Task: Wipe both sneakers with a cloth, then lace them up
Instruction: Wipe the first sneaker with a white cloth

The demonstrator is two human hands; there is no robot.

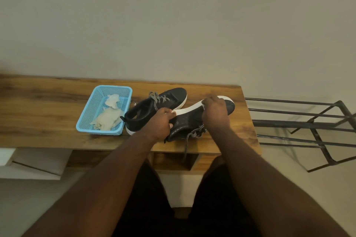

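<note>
Observation, head view. Landmark for all positions: the blue basket (90,113) on the wooden table (38,113).

Two black sneakers with white soles were on the table, both to the right of the basket. The far sneaker (152,109) stood upright on its sole, its heel just beside the basket's right wall, toe pointing away and to the right. Its black-and-white lace (159,100) lay loose over the tongue.

The near sneaker (190,121) was further right of the basket, tipped on its side so the white sole edge faced up and away. The left hand (160,124) gripped its heel end, thumb lying along the white sole edge, fingers curled round the upper. The right hand (215,111) was curled over the toe end, fingertips on the sole edge. Whether the right hand pinched anything besides the shoe could not be told. This sneaker's lace (195,132) trailed loose, one end hanging over the table's near edge.

Inside the basket lay two pale crumpled cloths: a small one (112,100) toward the far end, a larger one (107,120) toward the near end. Neither hand touched them.

Well to the right of the basket, past the table end, stood a black metal rack (312,127).
</note>
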